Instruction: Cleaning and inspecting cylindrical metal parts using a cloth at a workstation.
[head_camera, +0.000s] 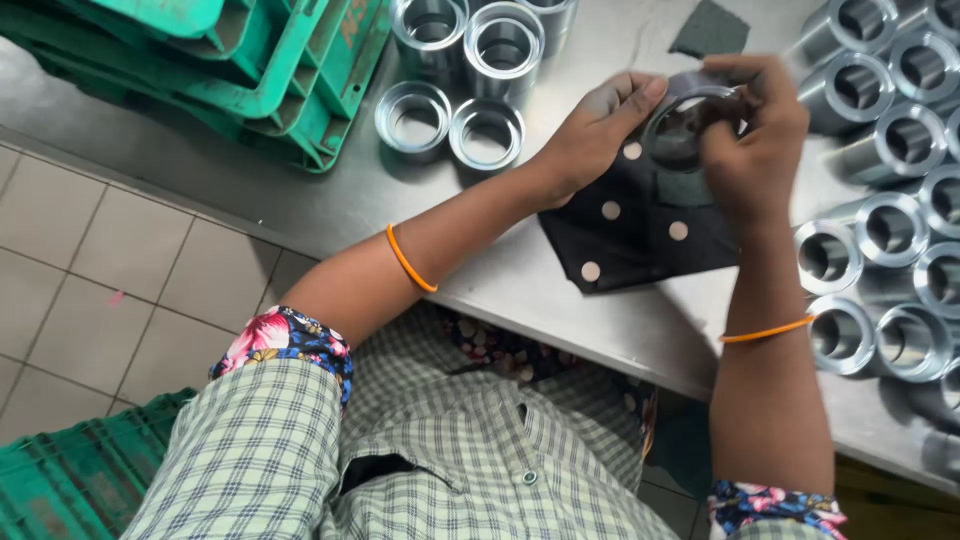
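My left hand (590, 135) and my right hand (755, 135) both hold one shiny metal ring (680, 125) above a dark cloth with pale dots (640, 225) that lies on the steel table (300, 195). The left thumb and fingers grip the ring's left rim. Over the ring's right side curl the right fingers, with a small grey pad (685, 185) showing just under them. The ring's lower part is hidden by the right hand.
Several metal rings (455, 85) stand at the back left beside stacked green crates (290, 60). Many more rings (890, 200) fill the table's right side. A grey abrasive pad (710, 28) lies at the back. Another green crate (70, 480) sits on the tiled floor.
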